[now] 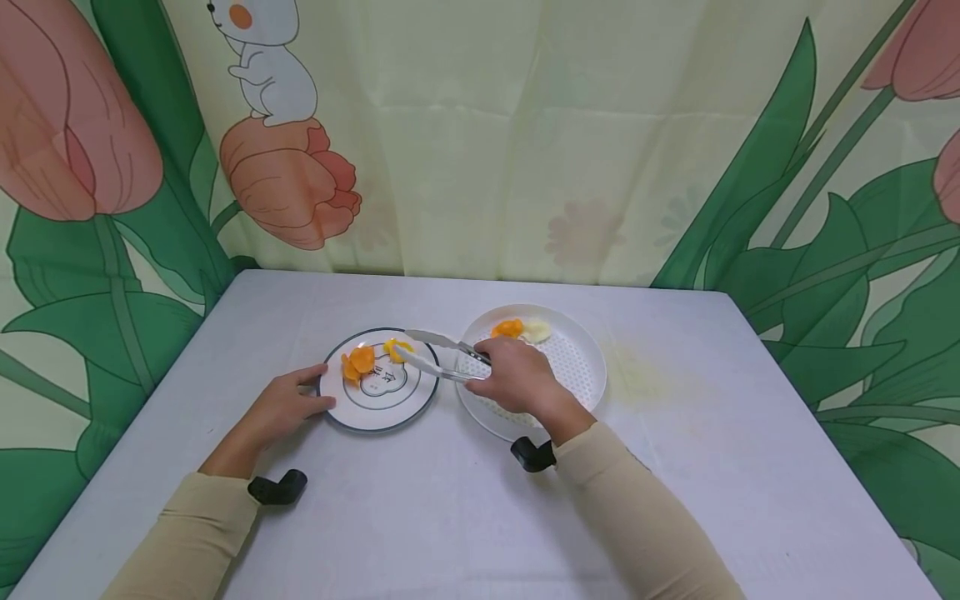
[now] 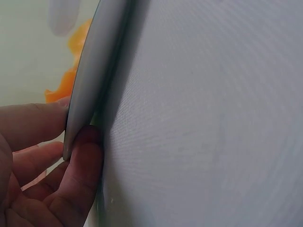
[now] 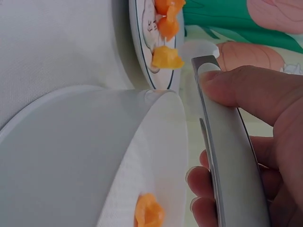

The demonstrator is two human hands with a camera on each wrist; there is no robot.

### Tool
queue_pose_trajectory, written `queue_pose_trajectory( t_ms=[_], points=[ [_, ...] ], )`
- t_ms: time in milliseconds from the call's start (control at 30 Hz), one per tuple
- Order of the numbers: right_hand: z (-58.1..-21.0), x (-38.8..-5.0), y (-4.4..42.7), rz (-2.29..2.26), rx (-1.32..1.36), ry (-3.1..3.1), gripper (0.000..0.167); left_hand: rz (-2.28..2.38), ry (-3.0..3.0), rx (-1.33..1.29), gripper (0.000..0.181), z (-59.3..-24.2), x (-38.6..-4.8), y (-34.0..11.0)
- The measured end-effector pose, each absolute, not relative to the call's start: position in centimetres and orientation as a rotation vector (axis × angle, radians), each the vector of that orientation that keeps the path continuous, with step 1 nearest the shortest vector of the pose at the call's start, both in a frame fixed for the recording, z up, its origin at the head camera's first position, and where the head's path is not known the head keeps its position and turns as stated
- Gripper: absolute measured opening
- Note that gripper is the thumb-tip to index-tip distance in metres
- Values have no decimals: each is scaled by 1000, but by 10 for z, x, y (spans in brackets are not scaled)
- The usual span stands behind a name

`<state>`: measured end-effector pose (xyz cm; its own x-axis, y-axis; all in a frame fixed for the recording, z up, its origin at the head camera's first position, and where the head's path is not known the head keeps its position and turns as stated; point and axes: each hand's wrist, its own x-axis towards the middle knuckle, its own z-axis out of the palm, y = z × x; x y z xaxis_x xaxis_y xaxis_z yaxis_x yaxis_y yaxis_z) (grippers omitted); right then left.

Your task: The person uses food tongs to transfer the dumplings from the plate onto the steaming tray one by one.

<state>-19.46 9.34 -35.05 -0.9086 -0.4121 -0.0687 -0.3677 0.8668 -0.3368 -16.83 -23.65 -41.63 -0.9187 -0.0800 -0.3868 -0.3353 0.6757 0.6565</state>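
My left hand (image 1: pixel 294 400) pinches the left rim of a white plate (image 1: pixel 375 414) with dark rings; in the left wrist view the fingers (image 2: pixel 85 165) lie on both sides of its edge. Glossy orange pieces of food (image 1: pixel 362 359) and a yellow piece (image 1: pixel 392 347) lie on the plate. My right hand (image 1: pixel 517 375) grips metal tongs (image 1: pixel 442 372) with pale tips. The tips are apart over the plate, by the yellow piece; whether they touch it I cannot tell. Below the right hand is a white perforated basket (image 1: pixel 588 367).
Inside the basket, at its far side, are an orange piece (image 1: pixel 507 328) and a pale piece (image 1: pixel 536 331). Both dishes stand on a white-covered table (image 1: pixel 420 517). A yellowish stain (image 1: pixel 637 371) marks the cloth at right. Behind hangs a printed curtain (image 1: pixel 480 167).
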Motion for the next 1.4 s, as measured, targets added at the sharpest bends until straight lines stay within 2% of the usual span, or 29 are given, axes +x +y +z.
queue_pose_trajectory(
  t_ms=[333, 833, 1400],
  points=[
    [-350, -200, 80, -433, -522, 2875, 48, 1099, 2565, -328, 77, -416, -167, -238],
    [-351, -205, 65, -304, -564, 2868, 43, 1150, 2561, -290, 75, -421, -168, -239],
    [-337, -195, 85, -413, -622, 2950, 40, 1148, 2571, -280, 76, -420, -167, -240]
  ],
)
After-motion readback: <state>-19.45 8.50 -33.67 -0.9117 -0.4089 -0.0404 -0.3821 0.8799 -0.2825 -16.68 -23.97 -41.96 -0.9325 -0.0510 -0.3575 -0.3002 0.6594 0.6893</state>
